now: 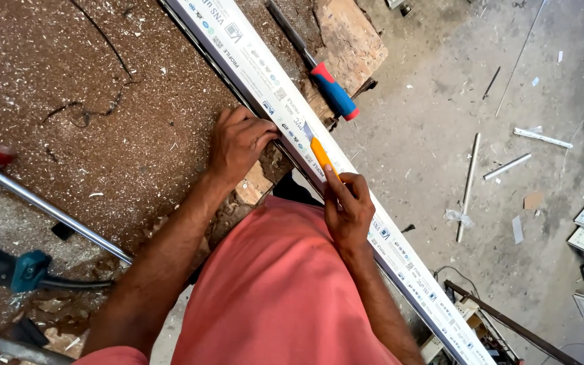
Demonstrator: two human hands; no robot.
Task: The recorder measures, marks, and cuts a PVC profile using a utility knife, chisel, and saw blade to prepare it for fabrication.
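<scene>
A sawdust-covered counter (103,101) fills the left. A long white plastic profile (258,74) runs diagonally from upper left to lower right along its edge. The left hand (238,142) presses on the profile's near edge, grip curled over it. Just to the right, the right hand (347,206) holds an orange utility knife (320,157), grip closed, blade pointing up-left along the profile's length.
</scene>
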